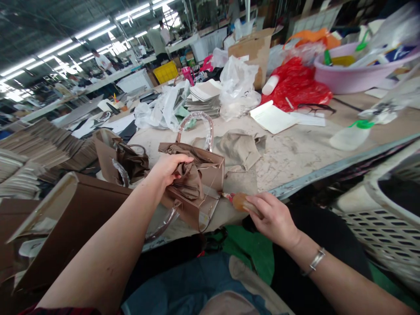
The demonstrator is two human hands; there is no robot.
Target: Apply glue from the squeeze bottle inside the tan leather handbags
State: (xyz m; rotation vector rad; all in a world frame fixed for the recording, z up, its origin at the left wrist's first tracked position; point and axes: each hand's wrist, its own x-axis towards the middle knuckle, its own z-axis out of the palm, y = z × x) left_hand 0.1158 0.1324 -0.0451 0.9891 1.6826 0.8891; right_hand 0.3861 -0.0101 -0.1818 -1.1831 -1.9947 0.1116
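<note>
A brown handbag (210, 183) with clear plastic-wrapped handles lies on the worktable (295, 153) in front of me. My left hand (169, 168) is closed on a crumpled brown dust cloth (190, 179) at the bag's open top. My right hand (272, 216) grips a small orange-brown tool (241, 202) with a red tip, held at the table's near edge just right of the bag.
A second brown bag (127, 159) and an open brown box (65, 218) sit to the left. Brown cloth pieces (241, 148), plastic bags (236, 83), stacked sheets (203, 98), a red bag (295, 85), a pink basin (357, 70) and a white crate (387, 218) surround the work area. Other people stand far back.
</note>
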